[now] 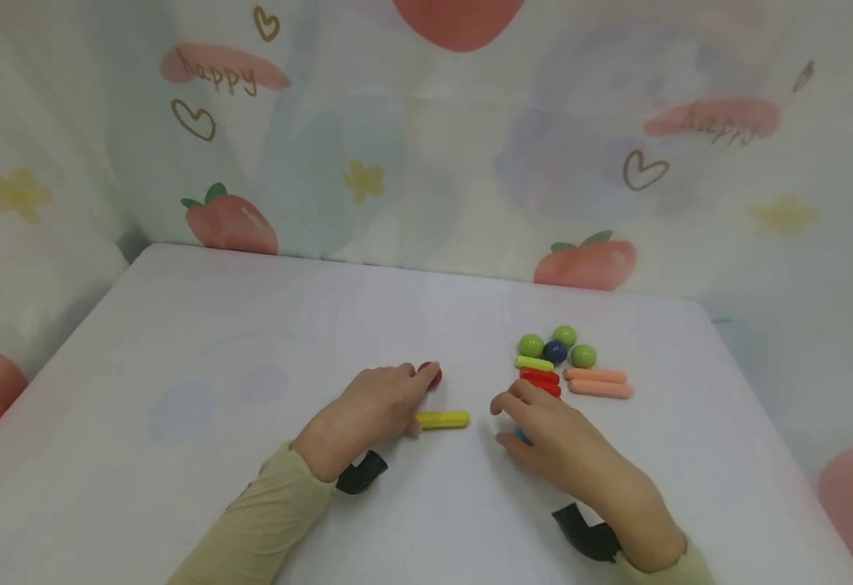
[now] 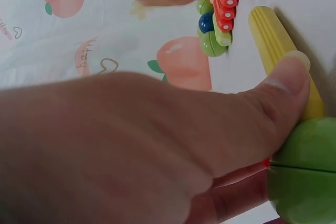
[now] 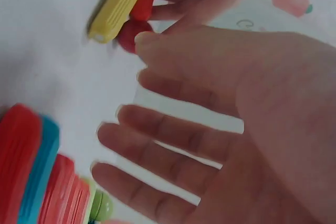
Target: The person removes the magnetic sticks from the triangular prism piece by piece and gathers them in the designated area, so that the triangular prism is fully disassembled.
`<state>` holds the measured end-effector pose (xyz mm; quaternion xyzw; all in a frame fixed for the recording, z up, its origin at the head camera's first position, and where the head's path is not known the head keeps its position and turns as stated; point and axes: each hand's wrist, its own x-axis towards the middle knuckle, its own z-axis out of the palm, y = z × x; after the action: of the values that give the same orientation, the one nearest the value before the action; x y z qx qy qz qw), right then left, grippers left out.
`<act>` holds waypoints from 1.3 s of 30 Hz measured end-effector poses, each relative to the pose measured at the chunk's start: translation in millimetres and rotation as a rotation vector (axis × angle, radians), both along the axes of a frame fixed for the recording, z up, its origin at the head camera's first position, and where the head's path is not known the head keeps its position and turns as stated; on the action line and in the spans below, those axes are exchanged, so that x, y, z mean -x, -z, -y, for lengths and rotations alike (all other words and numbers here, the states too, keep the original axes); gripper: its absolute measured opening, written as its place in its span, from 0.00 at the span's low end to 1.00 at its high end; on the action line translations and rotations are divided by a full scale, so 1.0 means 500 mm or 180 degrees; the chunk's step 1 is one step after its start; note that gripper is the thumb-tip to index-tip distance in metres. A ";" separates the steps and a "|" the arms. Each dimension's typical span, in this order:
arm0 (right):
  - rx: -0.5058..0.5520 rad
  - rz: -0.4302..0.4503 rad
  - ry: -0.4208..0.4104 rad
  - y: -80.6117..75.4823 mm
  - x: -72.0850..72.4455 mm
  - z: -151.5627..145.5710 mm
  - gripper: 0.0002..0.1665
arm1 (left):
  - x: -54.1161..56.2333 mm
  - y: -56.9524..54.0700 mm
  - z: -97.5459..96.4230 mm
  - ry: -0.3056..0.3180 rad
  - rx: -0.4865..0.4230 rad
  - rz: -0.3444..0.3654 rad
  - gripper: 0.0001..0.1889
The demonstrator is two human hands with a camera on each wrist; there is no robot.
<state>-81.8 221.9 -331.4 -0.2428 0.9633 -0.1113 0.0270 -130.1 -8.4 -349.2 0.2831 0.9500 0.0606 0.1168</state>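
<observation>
My left hand [image 1: 364,410] is low over the table, its thumb along a ridged yellow stick [image 1: 447,419] and its fingertips at a dark red ball [image 1: 435,376]. A green ball [image 2: 307,174] lies beside that thumb in the left wrist view, hidden in the head view. In the right wrist view a bright red piece [image 3: 144,4] shows between the yellow stick and the left fingers. My right hand [image 1: 565,447] hovers with loosely spread fingers and an empty palm. Near those fingers are a blue stick [image 3: 41,174] and a red stick [image 3: 18,150], partly covered in the head view.
Beyond the right hand sit several green balls [image 1: 583,356], a dark blue ball [image 1: 556,351], a light green stick [image 1: 534,363], red sticks [image 1: 539,375] and two peach sticks [image 1: 599,389]. A white cloth covers the table [image 1: 214,325]; a printed curtain [image 1: 441,162] hangs behind.
</observation>
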 end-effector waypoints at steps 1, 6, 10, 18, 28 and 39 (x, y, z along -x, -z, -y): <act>0.0091 0.0064 -0.0069 0.001 0.005 0.006 0.17 | 0.000 0.001 0.000 0.0012 -0.0004 -0.0005 0.39; 0.0476 0.0357 -0.0229 0.022 0.038 0.039 0.13 | 0.002 0.009 0.004 0.0191 -0.0186 -0.0195 0.37; 0.0562 0.0312 -0.0351 0.053 0.047 0.062 0.14 | -0.001 0.012 0.012 0.0365 -0.0489 -0.0350 0.33; 0.0558 0.0225 -0.0314 0.073 0.044 0.076 0.14 | -0.007 -0.007 0.016 0.0207 -0.0512 0.0174 0.33; 0.0620 0.0105 -0.0615 0.082 0.045 0.096 0.16 | 0.000 -0.003 0.016 0.0104 -0.0668 0.0432 0.30; 0.0400 0.0044 -0.0552 0.082 0.037 0.100 0.16 | -0.002 0.005 0.013 0.0307 -0.0603 0.0057 0.31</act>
<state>-100.4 172.0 -372.6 -0.3257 0.9296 -0.1705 0.0279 -129.0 -15.0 -351.6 0.3378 0.9242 0.1469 0.1008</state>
